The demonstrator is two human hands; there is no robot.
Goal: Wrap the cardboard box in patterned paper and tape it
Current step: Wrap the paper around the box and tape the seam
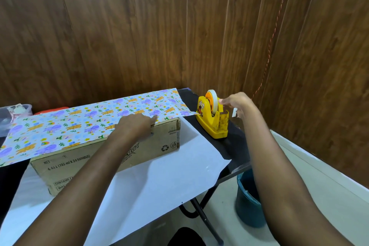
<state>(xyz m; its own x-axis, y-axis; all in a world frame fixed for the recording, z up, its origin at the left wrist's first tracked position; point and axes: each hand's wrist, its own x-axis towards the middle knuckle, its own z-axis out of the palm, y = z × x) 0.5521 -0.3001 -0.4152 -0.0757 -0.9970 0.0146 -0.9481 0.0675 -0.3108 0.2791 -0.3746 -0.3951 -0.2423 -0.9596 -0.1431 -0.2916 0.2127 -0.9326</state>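
Head: one box (111, 156); left grip (133, 124) flat on paper (60, 126); right grip (237, 103) pinches one tape (213, 99).

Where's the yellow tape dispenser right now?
In the head view, the yellow plastic tape dispenser sits on the black table, just right of the brown cardboard box, with the right hand at its roll.

Desk: black top (235, 146) on folding legs, running from the left edge to right of centre.
Patterned paper (159, 181): spread on the desk, white side up, near edge overhanging the front.
Cardboard box (111, 156): lies on the paper, left of centre.
Tape dispenser (212, 120): yellow, stands on the bare top, right of centre.
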